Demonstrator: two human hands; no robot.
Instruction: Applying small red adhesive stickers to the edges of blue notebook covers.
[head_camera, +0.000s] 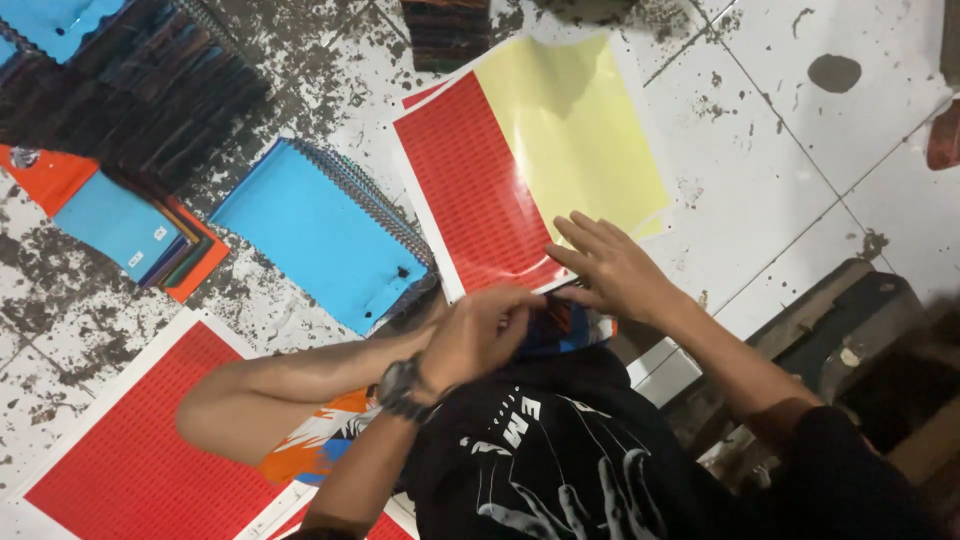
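Left hand: my left hand (478, 335) is curled, fingertips pinched together on something small at the lower edge of the red sticker sheet (470, 195); I cannot tell what it pinches, as the fingers hide it. A dark wristwatch (400, 388) sits on that wrist.
Right hand: my right hand (612, 268) lies flat just beside the left, fingers together and extended, pressing the sheet's lower right corner onto the floor.
Between the hands: a small blue and dark item (560, 330) shows under both hands; probably a notebook cover, but the view is too blocked to confirm.
Sheet status: beyond the right hand, the yellow backing (580, 130) is exposed over about half the sheet. I judge that half already used, and the red half remains.
Supply: a second red sheet (130, 450) below my left forearm appears untouched.
Notebooks: beyond the left hand, a blue spiral notebook stack (320, 235); further left, a fanned stack of covers (120, 225).
Floor: stained white tiles (800, 170).
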